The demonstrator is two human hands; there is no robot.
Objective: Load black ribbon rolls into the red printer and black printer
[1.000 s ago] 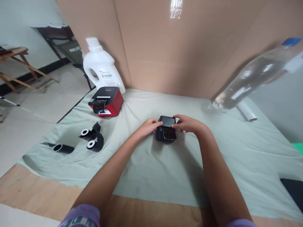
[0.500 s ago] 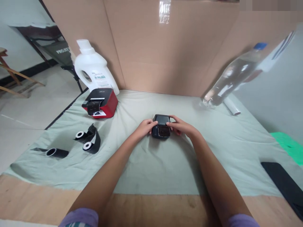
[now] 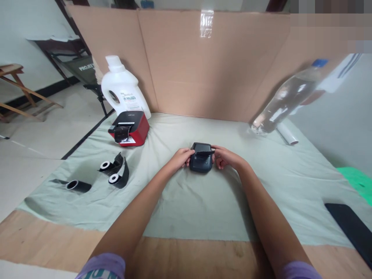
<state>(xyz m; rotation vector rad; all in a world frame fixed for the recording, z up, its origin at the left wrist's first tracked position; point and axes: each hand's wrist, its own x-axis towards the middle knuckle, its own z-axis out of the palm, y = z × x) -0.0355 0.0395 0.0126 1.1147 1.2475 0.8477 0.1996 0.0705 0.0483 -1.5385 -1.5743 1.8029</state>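
Observation:
A small black device (image 3: 201, 164) with a dark screen on its upper part is at the middle of the cloth-covered table. A dark strip or flap (image 3: 204, 152) stands up across it, just below the screen. My left hand (image 3: 182, 158) grips the device's left edge, thumb on top. My right hand (image 3: 226, 157) is at the right edge, its index finger stretched to the upper right corner and the other fingers curled. The red and black printer (image 3: 136, 130) at the left has a dark strip coming out of its front.
Black rolls (image 3: 119, 180) and a dark tube (image 3: 79, 186) lie at the left. Behind the printer stands a white jug (image 3: 128, 91). A clear bottle (image 3: 286, 100) leans at the back right near a white roll (image 3: 287, 134). Cardboard (image 3: 203, 73) borders the back; a black slab (image 3: 347, 224) lies right.
The dark strip, flatter on the device before, now stands up across it. My right thumb has come off the device's top. The whole view has shifted slightly.

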